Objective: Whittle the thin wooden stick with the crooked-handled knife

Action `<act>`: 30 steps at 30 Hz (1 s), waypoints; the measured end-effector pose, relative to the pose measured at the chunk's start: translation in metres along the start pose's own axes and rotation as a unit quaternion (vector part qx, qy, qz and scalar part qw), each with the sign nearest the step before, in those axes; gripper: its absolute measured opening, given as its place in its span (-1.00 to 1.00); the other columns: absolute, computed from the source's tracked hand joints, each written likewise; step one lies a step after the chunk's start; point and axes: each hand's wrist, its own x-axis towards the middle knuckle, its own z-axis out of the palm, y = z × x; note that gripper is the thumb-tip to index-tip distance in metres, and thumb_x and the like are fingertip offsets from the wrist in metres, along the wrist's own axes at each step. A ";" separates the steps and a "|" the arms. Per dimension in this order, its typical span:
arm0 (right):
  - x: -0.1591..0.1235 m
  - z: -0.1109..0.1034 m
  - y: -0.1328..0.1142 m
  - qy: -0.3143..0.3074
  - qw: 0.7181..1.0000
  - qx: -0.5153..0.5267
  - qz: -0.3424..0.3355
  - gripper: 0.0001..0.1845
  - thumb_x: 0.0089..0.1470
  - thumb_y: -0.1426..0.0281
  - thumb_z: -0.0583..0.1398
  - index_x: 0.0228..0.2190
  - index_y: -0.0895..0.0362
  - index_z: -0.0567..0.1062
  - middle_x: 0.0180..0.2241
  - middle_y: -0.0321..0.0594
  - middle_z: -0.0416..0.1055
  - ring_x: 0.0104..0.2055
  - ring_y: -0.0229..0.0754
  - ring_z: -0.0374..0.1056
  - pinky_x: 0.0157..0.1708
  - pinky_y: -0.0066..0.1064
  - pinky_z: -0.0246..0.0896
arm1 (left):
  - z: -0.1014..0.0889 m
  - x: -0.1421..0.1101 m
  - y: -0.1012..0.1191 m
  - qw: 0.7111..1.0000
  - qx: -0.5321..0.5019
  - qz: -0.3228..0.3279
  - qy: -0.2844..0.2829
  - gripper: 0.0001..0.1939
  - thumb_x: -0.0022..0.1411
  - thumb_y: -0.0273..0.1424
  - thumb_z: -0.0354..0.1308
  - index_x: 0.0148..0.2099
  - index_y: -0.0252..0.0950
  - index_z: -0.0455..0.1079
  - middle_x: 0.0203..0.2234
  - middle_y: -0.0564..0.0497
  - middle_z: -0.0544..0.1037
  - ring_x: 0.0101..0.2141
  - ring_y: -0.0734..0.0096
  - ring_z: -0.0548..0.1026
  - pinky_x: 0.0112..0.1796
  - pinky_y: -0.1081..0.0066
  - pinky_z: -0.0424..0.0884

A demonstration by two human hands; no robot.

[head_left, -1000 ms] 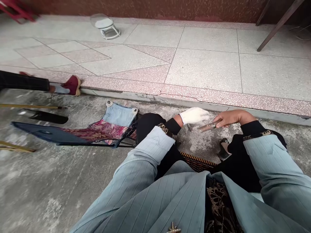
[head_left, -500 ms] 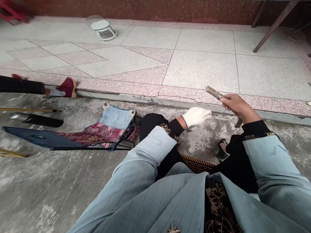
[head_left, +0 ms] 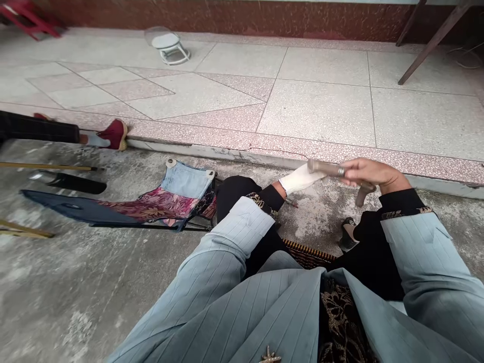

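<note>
My right hand (head_left: 368, 172) is bare and closed around a brownish handled tool (head_left: 325, 168). A metal band circles the tool close to my fingers, and a bent, darker end hangs below the hand; its exact kind is unclear. The tool's blunt left end lies across the front of my left hand (head_left: 300, 180), which wears a white knitted glove. I cannot tell whether the two touch. The gloved fingers look drawn together, but their tips are hidden behind the tool, as is anything they hold. A thin reddish-tipped item (head_left: 291, 203) shows below the left wrist.
A folding chair (head_left: 170, 201) with patterned fabric stands to my left. Past it are a black tool (head_left: 77, 182), yellow poles (head_left: 49, 166) and another person's red shoe (head_left: 115, 134). A raised tiled step (head_left: 317, 108) runs ahead, bearing a small white stool (head_left: 172, 48).
My right hand has brought the tool down and left, from above and apart to overlapping the glove. The left hand has shifted slightly. The whole view has moved a little.
</note>
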 end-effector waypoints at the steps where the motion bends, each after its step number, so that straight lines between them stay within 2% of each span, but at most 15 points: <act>1: -0.002 -0.002 -0.002 0.072 0.997 0.033 -0.024 -0.66 0.07 0.16 0.30 -0.24 0.15 0.51 -0.44 -0.32 0.39 -0.50 -0.38 0.22 -0.47 -0.51 0.18 | 0.003 0.000 -0.001 1.000 -0.022 -0.010 0.017 -0.63 0.41 -0.22 -0.12 -0.22 -0.33 0.42 -0.40 0.02 0.50 -0.48 0.54 0.33 -0.40 0.49 0.23; 3: -0.002 -0.006 -0.001 0.193 0.978 0.077 -0.036 -0.70 0.08 0.17 0.29 -0.32 0.16 0.47 -0.49 -0.32 0.35 -0.53 -0.39 0.20 -0.51 -0.52 0.14 | 0.010 0.001 -0.002 0.999 -0.028 -0.017 0.023 -0.62 0.40 -0.20 -0.11 -0.24 -0.33 0.42 -0.43 0.04 0.47 -0.48 0.54 0.32 -0.39 0.49 0.23; 6: 0.008 -0.009 0.007 0.310 0.949 0.051 0.012 -0.72 0.09 0.18 0.25 -0.38 0.15 0.42 -0.52 -0.30 0.33 -0.55 -0.35 0.19 -0.54 -0.48 0.12 | 0.020 0.002 -0.001 0.999 0.025 -0.004 -0.033 -0.62 0.38 -0.19 -0.09 -0.27 -0.33 0.43 -0.45 0.04 0.47 -0.44 0.49 0.35 -0.34 0.46 0.24; 8: 0.017 -0.011 0.014 0.348 0.932 -0.064 0.074 -0.74 0.11 0.19 0.22 -0.38 0.15 0.44 -0.51 -0.26 0.36 -0.54 -0.30 0.21 -0.51 -0.44 0.12 | 0.026 0.004 0.001 0.996 0.071 0.006 -0.053 -0.63 0.36 -0.20 -0.08 -0.27 -0.32 0.43 -0.43 0.03 0.48 -0.40 0.44 0.36 -0.31 0.44 0.24; 10: 0.023 -0.014 0.020 0.345 0.898 -0.234 0.139 -0.75 0.12 0.19 0.20 -0.35 0.15 0.49 -0.46 -0.19 0.43 -0.47 -0.22 0.28 -0.45 -0.40 0.12 | 0.028 0.006 0.003 0.993 0.101 0.007 -0.054 -0.65 0.34 -0.21 -0.06 -0.28 -0.32 0.44 -0.43 0.00 0.49 -0.39 0.40 0.37 -0.30 0.42 0.23; 13: 0.026 -0.017 0.024 0.278 0.843 -0.415 0.197 -0.70 0.12 0.17 0.19 -0.27 0.13 0.56 -0.31 -0.07 0.51 -0.30 -0.07 0.36 -0.37 -0.34 0.12 | 0.024 0.006 0.006 0.993 0.108 -0.002 -0.050 -0.66 0.32 -0.22 -0.04 -0.30 -0.31 0.45 -0.43 -0.01 0.50 -0.40 0.40 0.37 -0.32 0.41 0.22; 15: 0.025 -0.017 0.025 0.212 0.841 -0.444 0.224 -0.70 0.09 0.18 0.21 -0.25 0.12 0.58 -0.26 -0.05 0.52 -0.26 -0.03 0.38 -0.34 -0.32 0.13 | 0.018 0.004 0.008 0.993 0.109 -0.010 -0.046 -0.67 0.32 -0.23 -0.05 -0.31 -0.31 0.45 -0.45 0.01 0.50 -0.43 0.42 0.36 -0.35 0.42 0.20; 17: 0.024 -0.013 0.025 0.125 0.865 -0.418 0.246 -0.73 0.05 0.19 0.25 -0.30 0.11 0.59 -0.33 -0.10 0.51 -0.32 -0.07 0.38 -0.36 -0.33 0.14 | 0.011 0.003 0.006 0.994 0.101 -0.010 -0.046 -0.66 0.32 -0.23 -0.06 -0.33 -0.31 0.44 -0.49 0.04 0.47 -0.45 0.45 0.35 -0.38 0.44 0.18; 19: 0.020 -0.007 0.023 0.006 0.905 -0.346 0.246 -0.73 0.02 0.17 0.29 -0.34 0.11 0.60 -0.47 -0.20 0.46 -0.44 -0.17 0.33 -0.40 -0.35 0.14 | 0.006 0.003 0.002 0.996 0.079 0.000 -0.044 -0.65 0.32 -0.23 -0.06 -0.33 -0.32 0.44 -0.50 0.07 0.46 -0.46 0.48 0.33 -0.38 0.46 0.18; 21: 0.015 -0.001 0.018 -0.107 0.942 -0.244 0.204 -0.67 -0.01 0.13 0.31 -0.32 0.12 0.60 -0.52 -0.28 0.40 -0.51 -0.25 0.26 -0.42 -0.37 0.15 | 0.003 0.003 -0.003 0.998 0.050 0.001 -0.027 -0.65 0.32 -0.21 -0.03 -0.33 -0.34 0.43 -0.48 0.07 0.46 -0.45 0.50 0.34 -0.37 0.47 0.20; 23: 0.008 0.001 0.010 -0.127 0.975 -0.138 0.123 -0.62 -0.01 0.11 0.31 -0.24 0.13 0.58 -0.48 -0.31 0.41 -0.50 -0.30 0.25 -0.41 -0.39 0.19 | 0.004 0.004 -0.008 0.999 0.024 -0.021 0.005 -0.63 0.33 -0.19 -0.04 -0.32 -0.35 0.42 -0.46 0.04 0.47 -0.45 0.50 0.35 -0.36 0.47 0.23; 24: 0.004 0.001 0.007 -0.072 0.991 -0.089 0.071 -0.61 0.01 0.12 0.30 -0.21 0.13 0.56 -0.43 -0.30 0.41 -0.47 -0.32 0.26 -0.38 -0.40 0.22 | 0.005 0.004 -0.009 0.999 0.013 -0.035 0.020 -0.62 0.35 -0.18 -0.06 -0.31 -0.35 0.42 -0.44 0.02 0.49 -0.46 0.50 0.35 -0.37 0.46 0.24; 26: -0.001 -0.003 0.001 0.080 0.996 -0.032 0.008 -0.67 0.05 0.15 0.29 -0.25 0.14 0.52 -0.41 -0.29 0.40 -0.46 -0.34 0.25 -0.38 -0.42 0.22 | 0.010 0.004 -0.008 0.998 0.009 -0.047 0.030 -0.59 0.38 -0.18 -0.11 -0.27 -0.34 0.42 -0.41 0.00 0.51 -0.49 0.51 0.35 -0.39 0.46 0.26; 28: 0.000 -0.009 0.002 0.220 0.975 0.003 -0.012 -0.70 0.04 0.16 0.29 -0.33 0.15 0.47 -0.44 -0.29 0.37 -0.48 -0.34 0.22 -0.42 -0.45 0.19 | 0.016 0.003 -0.005 0.998 0.039 -0.038 0.007 -0.62 0.38 -0.21 -0.11 -0.27 -0.32 0.44 -0.41 0.00 0.53 -0.49 0.50 0.36 -0.38 0.45 0.27; 30: 0.005 -0.014 0.008 0.296 0.955 -0.008 0.014 -0.70 0.03 0.16 0.28 -0.37 0.15 0.43 -0.48 -0.28 0.34 -0.50 -0.31 0.21 -0.44 -0.43 0.16 | 0.022 0.003 -0.001 0.996 0.078 -0.025 -0.018 -0.69 0.34 -0.26 -0.04 -0.30 -0.30 0.45 -0.44 0.00 0.54 -0.47 0.46 0.39 -0.37 0.44 0.27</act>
